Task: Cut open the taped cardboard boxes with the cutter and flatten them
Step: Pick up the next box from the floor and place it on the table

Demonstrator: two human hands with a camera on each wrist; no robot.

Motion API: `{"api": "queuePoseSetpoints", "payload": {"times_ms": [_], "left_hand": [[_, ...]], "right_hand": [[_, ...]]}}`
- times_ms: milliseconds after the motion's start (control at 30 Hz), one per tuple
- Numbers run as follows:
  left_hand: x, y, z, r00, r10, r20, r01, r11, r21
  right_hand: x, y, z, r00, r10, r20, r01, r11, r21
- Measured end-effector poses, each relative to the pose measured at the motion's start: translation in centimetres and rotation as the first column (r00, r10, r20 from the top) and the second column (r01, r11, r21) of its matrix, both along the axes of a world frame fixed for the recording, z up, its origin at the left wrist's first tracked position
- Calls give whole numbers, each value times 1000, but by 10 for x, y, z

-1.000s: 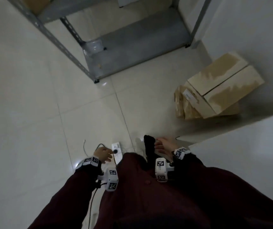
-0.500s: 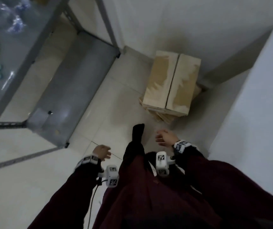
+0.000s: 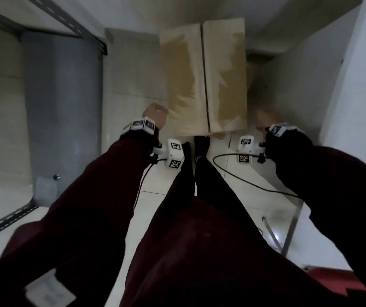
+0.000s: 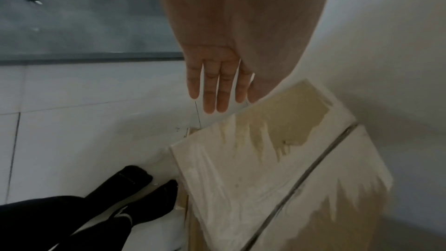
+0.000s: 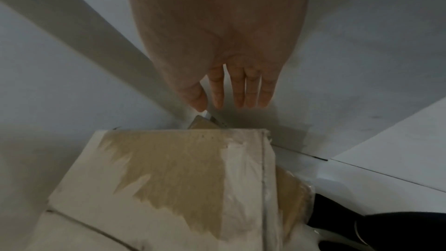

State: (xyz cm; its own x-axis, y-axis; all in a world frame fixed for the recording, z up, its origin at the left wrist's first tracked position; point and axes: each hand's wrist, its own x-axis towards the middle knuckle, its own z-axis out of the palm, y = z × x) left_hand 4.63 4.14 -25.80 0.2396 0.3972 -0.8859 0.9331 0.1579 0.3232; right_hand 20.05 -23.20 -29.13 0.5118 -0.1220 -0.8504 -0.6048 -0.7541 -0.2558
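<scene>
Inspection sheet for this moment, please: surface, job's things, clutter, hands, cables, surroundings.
Surface: pale tiled floor.
Job's things: cardboard box on the floor by the wall, top flaps closed along a centre seam, surface paper torn; more cardboard under it; no cutter seen.
Clutter: nothing seen.
Hands: left hand and right hand open, fingers straight, either side of the box, holding nothing.
Cables: black cable trails from the right wrist unit.
Surroundings: grey metal shelving on the left, white walls.
</scene>
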Motion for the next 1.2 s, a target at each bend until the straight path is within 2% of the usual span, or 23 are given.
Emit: {"api": "queuePoseSetpoints", "payload": {"times_ms": [67, 167, 300, 433, 500, 600, 733, 833, 933, 1100, 1200], "left_hand": [[14, 1, -16, 996, -68, -50, 72, 995, 66], [36, -9, -32, 996, -47, -70, 51, 997, 59], [52, -22, -48, 996, 68, -56, -67, 998, 22], [54, -28, -55, 976, 212, -53, -204, 970, 132], [51, -28, -48, 984, 175, -33, -170, 979, 112], [42, -27, -22, 991, 130, 20, -131, 985, 110], [17, -29, 30, 996, 32, 81, -51, 969, 241], [-15, -26, 74, 982, -75, 175, 14, 945, 328], [-45, -24, 117, 956, -12, 293, -77, 954, 290], [-87, -42, 191, 873, 156, 461, -251, 956, 152], [-107, -68, 230, 816, 140, 561, -251, 960, 127]], "right_hand": [[11, 17, -4, 1000, 15, 19, -16, 999, 49], [21, 40, -10, 1000, 8, -13, -7, 992, 126], [19, 51, -26, 995, -58, -82, 77, 968, 240], [16, 45, -44, 991, -60, -120, 92, 955, 281], [13, 46, -33, 993, -35, -115, 63, 965, 255], [3, 45, -8, 994, -32, -105, 58, 966, 250], [-18, 41, 32, 993, 4, -117, 25, 970, 242], [-37, 39, 72, 998, -43, -49, 56, 943, 329], [-60, 40, 121, 995, -97, 25, 76, 896, 437], [-100, 21, 210, 985, -24, 170, -72, 841, 535], [-128, -8, 266, 954, -81, 288, -103, 815, 571]]}}
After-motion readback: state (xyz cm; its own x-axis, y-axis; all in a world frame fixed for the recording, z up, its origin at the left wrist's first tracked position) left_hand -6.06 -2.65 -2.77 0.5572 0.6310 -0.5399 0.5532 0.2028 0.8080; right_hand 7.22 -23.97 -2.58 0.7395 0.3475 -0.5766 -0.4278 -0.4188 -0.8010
